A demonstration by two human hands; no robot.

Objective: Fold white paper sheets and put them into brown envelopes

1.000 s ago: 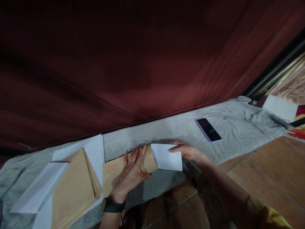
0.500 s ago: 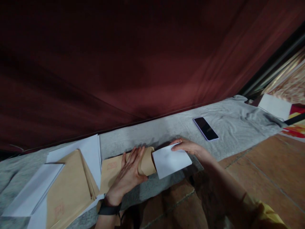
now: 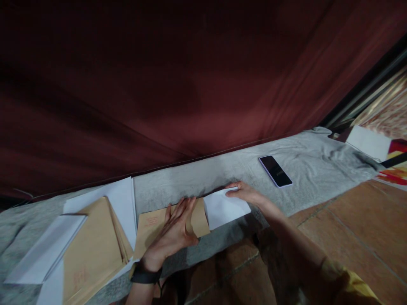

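A brown envelope (image 3: pixel 199 217) with small red print lies lengthwise on the grey cloth. Across its middle my left hand (image 3: pixel 176 226) rests with spread fingers, pressing it down; a dark band circles that wrist. At the envelope's right end, a folded white sheet of paper (image 3: pixel 225 208) reaches into the mouth, its inner edge hidden. My right hand (image 3: pixel 243 192) pinches the paper near its upper right edge, thumb on top.
To the left lie a stack of brown envelopes (image 3: pixel 92 250), folded white papers (image 3: pixel 47 250) and larger white sheets (image 3: pixel 122 199). A phone (image 3: pixel 276 171) rests on the grey cloth (image 3: pixel 311 161) at right. Dark red fabric (image 3: pixel 203 84) hangs behind; tiled floor (image 3: pixel 356 224) shows in front.
My right hand has moved slightly left with the white paper, which sits a little deeper in the envelope and lies more in line with it. My left hand stays on the envelope.
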